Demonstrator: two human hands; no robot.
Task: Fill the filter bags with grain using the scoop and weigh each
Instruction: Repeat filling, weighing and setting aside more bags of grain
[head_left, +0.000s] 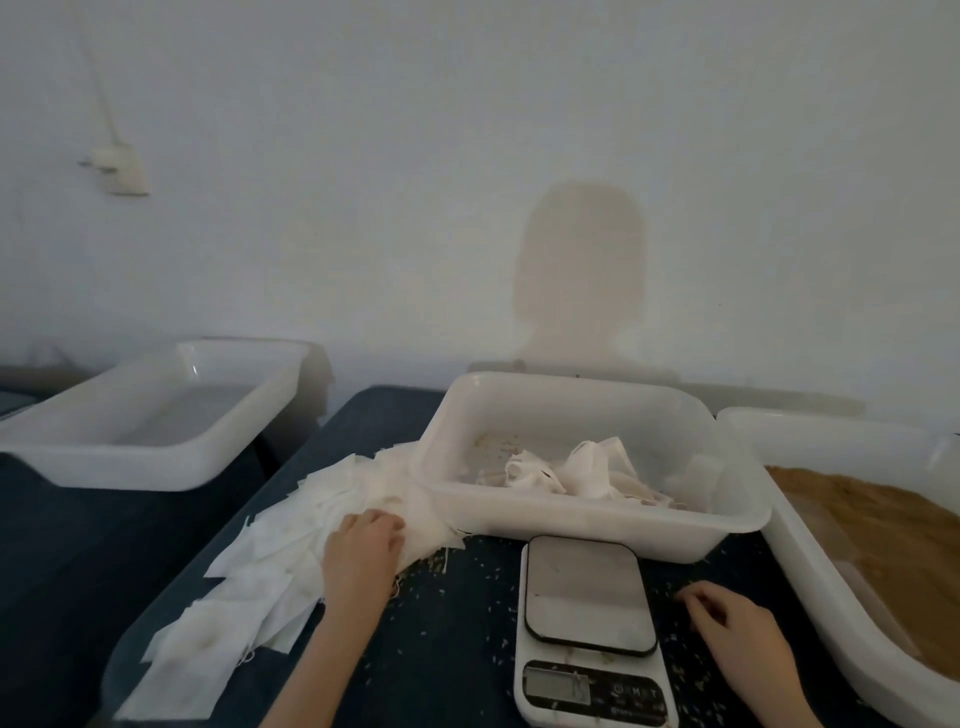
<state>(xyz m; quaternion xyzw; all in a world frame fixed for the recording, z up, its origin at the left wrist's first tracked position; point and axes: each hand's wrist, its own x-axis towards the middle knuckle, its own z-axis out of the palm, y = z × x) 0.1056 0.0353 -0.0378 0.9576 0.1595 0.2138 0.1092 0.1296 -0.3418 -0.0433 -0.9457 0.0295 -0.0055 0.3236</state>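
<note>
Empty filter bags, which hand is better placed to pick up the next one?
Left. The left hand already rests on the pile of empty filter bags, while the right hand sits beside the scale, away from the pile.

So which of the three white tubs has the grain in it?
The tub at far right, heaped with brown grain. The middle tub holds bags; the left tub looks empty.

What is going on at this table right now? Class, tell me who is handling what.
A person sits at a dark table. Their left hand rests on a spread pile of empty filter bags, fingers curled as if picking one. The right hand rests on the table beside the scale, holding nothing. The scale's platform is bare. A middle tub holds crumpled bags; a tub of grain sits at right. No scoop shows.
</note>
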